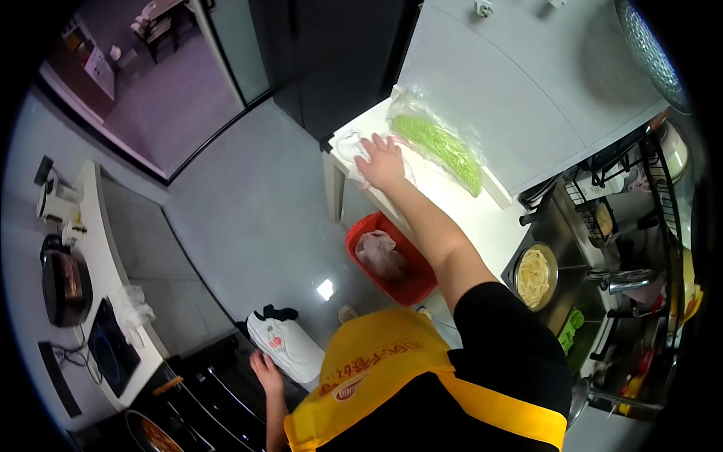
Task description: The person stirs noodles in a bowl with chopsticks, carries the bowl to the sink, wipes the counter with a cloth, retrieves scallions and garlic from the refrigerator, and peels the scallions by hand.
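Observation:
My right hand [382,163] presses down on a white cloth [351,146] at the corner of the white counter [444,202], its fingers bent over the fabric. Beside it on the counter lies a long light-green vegetable [438,147] in a clear plastic bag, which looks like a cabbage. Low on the left, my left hand [267,372] hangs with nothing in it, fingers a little apart. It is near a white bag-like thing with a cherry print [285,348].
Below the counter edge stands a red bin [405,282] with a plastic bag inside. A bowl of pale strips [534,277] sits near the sink tap [629,280]. Leftward are an induction cooktop [113,348] and a pan of food [154,437]. A dish rack [659,173] stands right.

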Available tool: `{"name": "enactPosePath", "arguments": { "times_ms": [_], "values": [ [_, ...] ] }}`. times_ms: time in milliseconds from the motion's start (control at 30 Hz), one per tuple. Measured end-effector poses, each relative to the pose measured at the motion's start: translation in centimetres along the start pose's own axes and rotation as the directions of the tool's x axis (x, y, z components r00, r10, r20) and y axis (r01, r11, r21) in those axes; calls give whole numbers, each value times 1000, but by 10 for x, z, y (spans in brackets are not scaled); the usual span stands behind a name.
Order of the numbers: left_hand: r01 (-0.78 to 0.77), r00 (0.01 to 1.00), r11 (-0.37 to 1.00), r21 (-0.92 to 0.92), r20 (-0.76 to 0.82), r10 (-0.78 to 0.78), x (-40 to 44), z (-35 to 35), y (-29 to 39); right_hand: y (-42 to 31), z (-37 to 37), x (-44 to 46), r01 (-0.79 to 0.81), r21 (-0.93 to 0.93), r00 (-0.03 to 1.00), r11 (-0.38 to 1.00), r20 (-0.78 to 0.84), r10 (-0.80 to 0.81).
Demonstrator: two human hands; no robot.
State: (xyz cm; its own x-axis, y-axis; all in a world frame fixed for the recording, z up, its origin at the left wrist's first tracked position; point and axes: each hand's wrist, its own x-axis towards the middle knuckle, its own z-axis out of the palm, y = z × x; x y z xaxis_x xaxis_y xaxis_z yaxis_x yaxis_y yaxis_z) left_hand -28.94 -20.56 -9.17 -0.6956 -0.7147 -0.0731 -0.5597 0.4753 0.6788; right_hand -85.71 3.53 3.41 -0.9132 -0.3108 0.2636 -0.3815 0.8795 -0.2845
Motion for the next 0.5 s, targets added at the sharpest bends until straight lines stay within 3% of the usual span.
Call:
{"name": "enactPosePath", "arguments": {
  "times_ms": [133,233,367,467,500],
  "values": [
    [-1,997,1000,27,81,-1,-22,10,-9,-9,34,50,65,-35,993,997,-98,-69],
    [39,976,998,45,213,-48,-20,21,-5,-9,34,64,48,-6,996,999,-69,-49],
    [-101,947,992,79,313,72,3,30,9,11,17,32,196,78,981,978,-29,-194],
    [-152,941,986,75,315,121,29,44,35,38,-3,-21,392,183,919,902,-117,-376],
    [-175,934,981,80,328,139,37,48,45,46,-15,-42,378,181,924,908,-123,-361]
  ]
}}
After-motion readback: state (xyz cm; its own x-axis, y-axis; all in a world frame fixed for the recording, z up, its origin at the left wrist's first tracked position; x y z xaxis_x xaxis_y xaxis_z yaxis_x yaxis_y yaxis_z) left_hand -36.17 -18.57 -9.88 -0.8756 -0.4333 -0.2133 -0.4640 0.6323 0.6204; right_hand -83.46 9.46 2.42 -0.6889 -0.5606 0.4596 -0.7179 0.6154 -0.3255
